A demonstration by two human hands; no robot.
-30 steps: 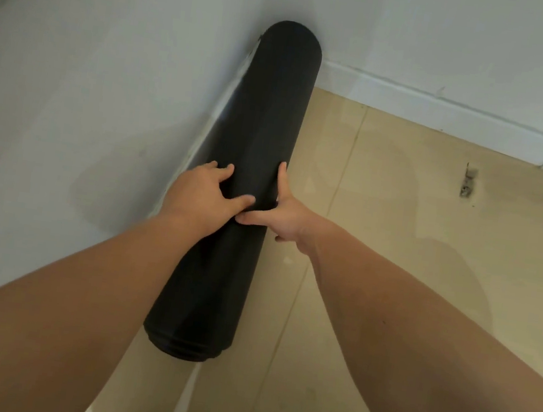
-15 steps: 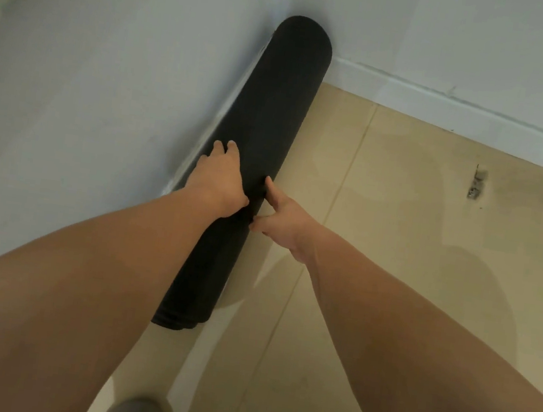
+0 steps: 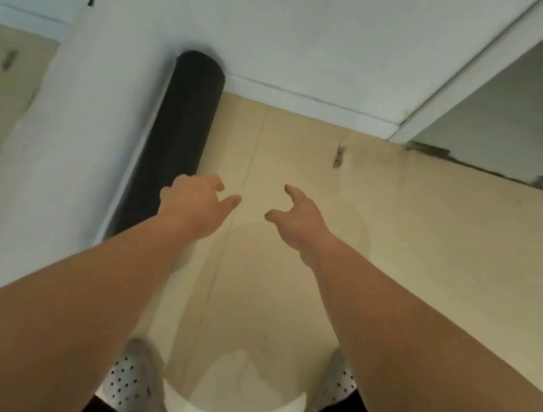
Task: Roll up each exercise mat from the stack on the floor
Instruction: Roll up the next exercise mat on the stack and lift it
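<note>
Your left hand point(image 3: 194, 201) and right hand point(image 3: 299, 216) hang loose, each grip empty. Nothing holds the rolled black mat point(image 3: 185, 118) by the wall point(image 3: 74, 145), so it may spring open.

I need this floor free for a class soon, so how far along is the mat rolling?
Done: one black rolled-up exercise mat lies on the beige tiled floor along the white wall, its far end in the corner. In hand: nothing; the left hand and right hand are open and hold nothing. Left: no stack or flat mat shows here, so I cannot tell how many remain.
</note>
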